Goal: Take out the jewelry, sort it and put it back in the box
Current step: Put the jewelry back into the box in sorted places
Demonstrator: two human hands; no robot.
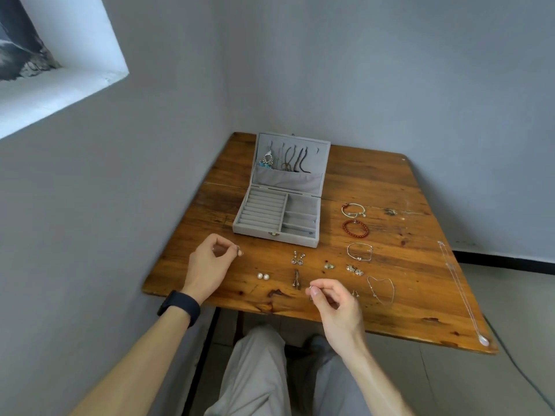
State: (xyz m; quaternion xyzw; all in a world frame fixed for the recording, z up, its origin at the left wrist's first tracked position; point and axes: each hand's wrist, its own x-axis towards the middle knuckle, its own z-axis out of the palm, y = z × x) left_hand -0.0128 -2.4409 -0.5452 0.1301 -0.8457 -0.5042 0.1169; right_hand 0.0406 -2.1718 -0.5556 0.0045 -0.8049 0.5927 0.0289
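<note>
- The wooden table (375,181) sits in a corner between grey walls, with a window recess (60,79) high on the left.
- Three bracelets lie in a column right of the box: a silver one with red beads (353,210) farthest, a red bead bracelet (355,228) in the middle and a silver bracelet (359,251) nearest.
- A long necklace (459,289) runs along the right edge of the table, and a thin chain (381,291) lies just right of the right hand.
- Between the hands lie pearl earrings (262,276), drop earrings (298,258) and a dark clip (296,279), all apart from one another.
- The left grip (210,262), with a black wristband (180,306) on its wrist, pinches a small ring (239,252) between thumb and fingertip, near the box's left front corner.
- The right grip (333,298) pinches another tiny piece (311,286) over the near edge; what it is, I cannot tell.
- The grey box (276,235) stands open at the far middle, with ring rolls on the left and divided trays on the right.
- Its upright lid (292,139) holds dark cords (295,160) on hooks and a dangling turquoise piece (266,161), all above a fabric pocket.
</note>
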